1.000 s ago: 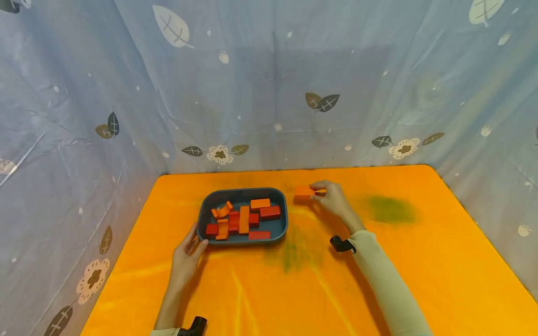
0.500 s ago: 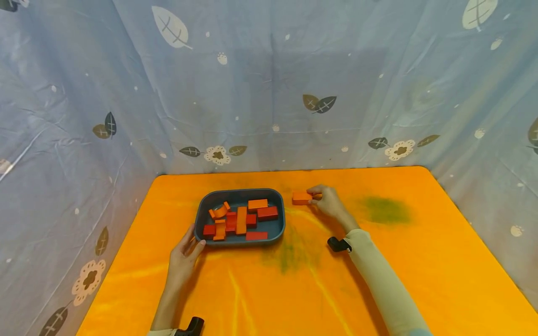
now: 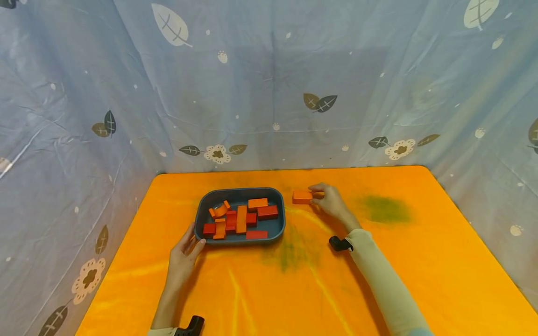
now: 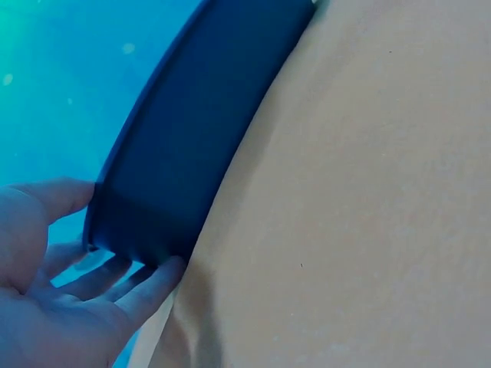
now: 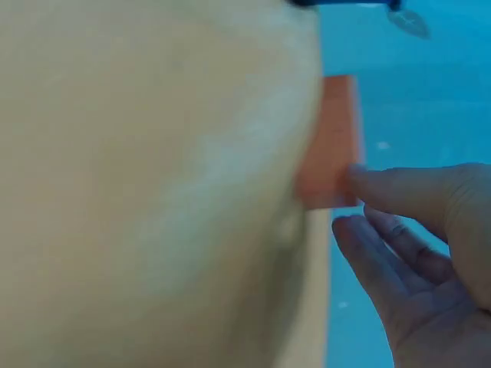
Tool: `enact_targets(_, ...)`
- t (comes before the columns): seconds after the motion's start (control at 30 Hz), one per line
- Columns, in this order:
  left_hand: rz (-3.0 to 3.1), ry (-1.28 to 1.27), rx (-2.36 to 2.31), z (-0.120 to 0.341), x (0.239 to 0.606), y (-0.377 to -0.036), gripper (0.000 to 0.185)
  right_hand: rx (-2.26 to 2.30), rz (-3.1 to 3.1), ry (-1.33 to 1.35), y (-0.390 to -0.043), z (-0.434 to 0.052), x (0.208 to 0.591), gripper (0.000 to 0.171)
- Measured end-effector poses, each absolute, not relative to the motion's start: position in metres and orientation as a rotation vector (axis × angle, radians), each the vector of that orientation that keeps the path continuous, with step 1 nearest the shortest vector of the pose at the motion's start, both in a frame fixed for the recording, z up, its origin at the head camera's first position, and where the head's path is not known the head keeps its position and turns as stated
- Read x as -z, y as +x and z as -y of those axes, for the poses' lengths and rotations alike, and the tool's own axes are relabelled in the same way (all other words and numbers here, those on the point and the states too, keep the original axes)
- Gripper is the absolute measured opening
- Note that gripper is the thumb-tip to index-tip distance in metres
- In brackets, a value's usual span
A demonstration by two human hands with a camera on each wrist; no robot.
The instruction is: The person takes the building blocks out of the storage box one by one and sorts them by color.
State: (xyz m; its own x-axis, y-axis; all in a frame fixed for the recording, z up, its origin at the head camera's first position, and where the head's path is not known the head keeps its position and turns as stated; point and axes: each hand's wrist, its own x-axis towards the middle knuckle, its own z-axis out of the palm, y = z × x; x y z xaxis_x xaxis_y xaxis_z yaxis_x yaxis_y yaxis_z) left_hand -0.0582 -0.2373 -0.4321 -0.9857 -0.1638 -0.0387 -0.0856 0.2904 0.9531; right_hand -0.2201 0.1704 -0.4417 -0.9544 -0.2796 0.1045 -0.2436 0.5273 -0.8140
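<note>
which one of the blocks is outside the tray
The orange block on the tablecloth just right of the tray, touched by the right hand. All the other blocks lie inside the tray.

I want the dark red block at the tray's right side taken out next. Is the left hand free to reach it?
Probably yes. The left hand only rests against the tray corner with straight fingers, holding nothing, and the red block lies uncovered on top, though across the tray.
</note>
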Motion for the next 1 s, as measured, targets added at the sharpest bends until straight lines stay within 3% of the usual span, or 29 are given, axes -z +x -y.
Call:
enact_targets(0.43,2.472,0.236,1.816,0.24,0.431,-0.058,0.067,1.353,-2.647,-0.773,-0.218,-0.102,0.382,0.033)
enact_targets(1.0,2.465,0.235,1.856,0.238,0.433,-0.059,0.066,0.537,-2.812,-0.984,-0.225,-0.033,0.395,0.031)
